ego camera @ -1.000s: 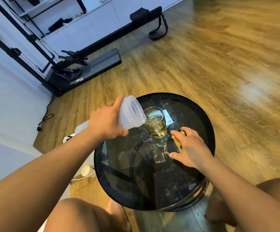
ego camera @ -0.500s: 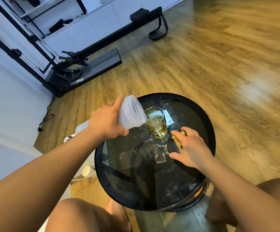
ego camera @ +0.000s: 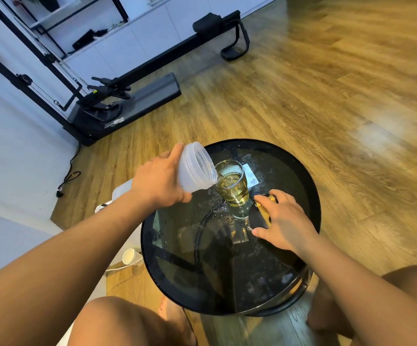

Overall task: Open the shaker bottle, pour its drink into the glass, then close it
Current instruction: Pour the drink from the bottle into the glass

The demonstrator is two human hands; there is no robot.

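Bottle: left hand (ego camera: 162, 182) fingers curled round tilted shaker bottle (ego camera: 195, 168), frame centre, mouth over glass (ego camera: 233, 188)
Lid: right hand (ego camera: 283, 221) thumb and fingers clasp lid (ego camera: 258, 218) beside glass
Edges: glass near table (ego camera: 312, 196) upper rim
Change: hands, bottle unmoved

Centre frame: the yellow drink in the glass (ego camera: 232, 189) stands a shade higher than a second ago. A thin stream from the lip of the shaker bottle (ego camera: 195, 169), tipped over the rim, has gone on feeding it; the rise is slight.

Glass (ego camera: 232, 187) on table (ego camera: 227, 283), shaker bottle (ego camera: 194, 169) just left, lid (ego camera: 257, 218) just right
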